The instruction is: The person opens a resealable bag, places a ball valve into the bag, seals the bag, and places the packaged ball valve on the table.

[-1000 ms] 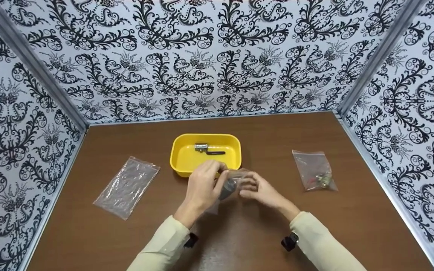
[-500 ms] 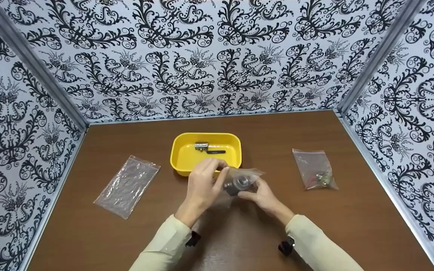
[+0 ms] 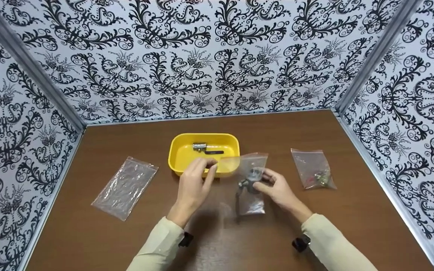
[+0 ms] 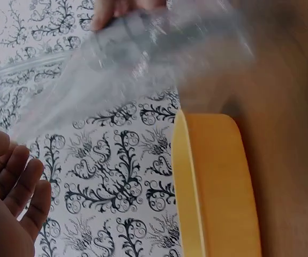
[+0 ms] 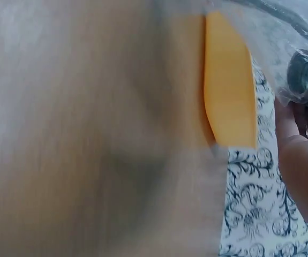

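Observation:
A clear zip bag [image 3: 253, 203] with a metal ball valve [image 3: 254, 174] inside is stretched between both hands over the table. My left hand [image 3: 194, 182] pinches the bag's edge at the fingertips; in the left wrist view the plastic tapers to that hand [image 4: 14, 198]. My right hand [image 3: 277, 188] grips the valve through the plastic, thumb in front and fingers behind. The round opening of the valve [image 5: 303, 75] shows above the fingers in the right wrist view. Its dark lever hangs toward the left, blurred.
Behind the hands stands a yellow tray [image 3: 173, 165] with another lever valve [image 3: 200, 146] in it. A flat clear bag [image 3: 124, 190] lies on the left. At right lies a zip bag [image 3: 311, 162] with small brass and red parts. Patterned walls enclose the brown table [image 3: 126, 244].
My right hand has moved right with the valve, and the bag has gone from bunched up to spread out. My left hand has shifted slightly left. The tray and other bags stay put.

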Motion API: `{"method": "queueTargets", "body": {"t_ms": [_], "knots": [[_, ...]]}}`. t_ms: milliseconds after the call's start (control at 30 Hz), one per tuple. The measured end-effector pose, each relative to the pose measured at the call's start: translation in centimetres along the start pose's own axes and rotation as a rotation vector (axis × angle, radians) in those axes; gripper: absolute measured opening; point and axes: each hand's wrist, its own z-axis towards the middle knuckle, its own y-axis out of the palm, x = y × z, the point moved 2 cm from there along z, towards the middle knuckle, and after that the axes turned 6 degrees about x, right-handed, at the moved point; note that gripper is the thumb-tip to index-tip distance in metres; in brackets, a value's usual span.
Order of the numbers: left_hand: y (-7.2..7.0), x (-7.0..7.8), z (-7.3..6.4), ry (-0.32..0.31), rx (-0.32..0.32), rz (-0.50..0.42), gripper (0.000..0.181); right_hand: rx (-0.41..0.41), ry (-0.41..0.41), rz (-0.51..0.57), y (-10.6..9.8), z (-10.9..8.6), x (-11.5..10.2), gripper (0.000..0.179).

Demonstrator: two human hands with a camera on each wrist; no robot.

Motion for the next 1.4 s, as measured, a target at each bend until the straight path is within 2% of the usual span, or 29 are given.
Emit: {"method": "queueTargets", "body": {"t_ms": [133, 200, 367, 500, 733, 800, 1000, 1133, 1300, 1400], "knots": [[-0.9, -1.4, -0.9, -0.052, 0.014, 0.01, 0.012, 0.092, 0.093, -0.148, -2.3, 0.6, -0.3, 0.049], [-1.4, -2.2, -1.7, -0.072, 0.014, 0.02, 0.012, 0.109, 0.146, -0.206, -3.7, 1.0, -0.4, 0.052], [-2.6, -3.9, -4.0, -0.101, 0.005, 0.067, 0.01, 0.071, 0.217, -0.339, -7.0, 2.1, -0.1, 0.06], [-3.1, -5.0, -5.3, -0.135, -0.014, 0.125, 0.01, 0.064, 0.271, -0.383, -8.5, 3.2, 0.5, 0.068], [-3.2, -5.9, -6.6, -0.177, -0.052, 0.145, 0.012, 0.041, 0.398, -0.429, -9.5, 5.3, 1.9, 0.076], [-3.2, -5.9, -6.9, -0.183, -0.06, 0.147, 0.012, 0.046, 0.427, -0.408, -9.6, 5.8, 2.4, 0.076], [-3.5, -6.3, -7.5, -0.218, -0.051, 0.158, 0.013, 0.073, 0.491, -0.297, -10.0, 6.6, 3.2, 0.055], [-3.7, -6.7, -7.8, -0.233, -0.052, 0.167, 0.014, 0.116, 0.497, -0.288, -10.3, 7.2, 3.4, 0.043], [-3.9, -6.9, -8.0, -0.259, -0.061, 0.182, 0.014, 0.127, 0.457, -0.415, -10.1, 7.8, 3.2, 0.044], [-3.9, -7.0, -8.3, -0.272, -0.07, 0.186, 0.015, 0.127, 0.45, -0.466, -9.9, 7.9, 3.2, 0.037]]}}
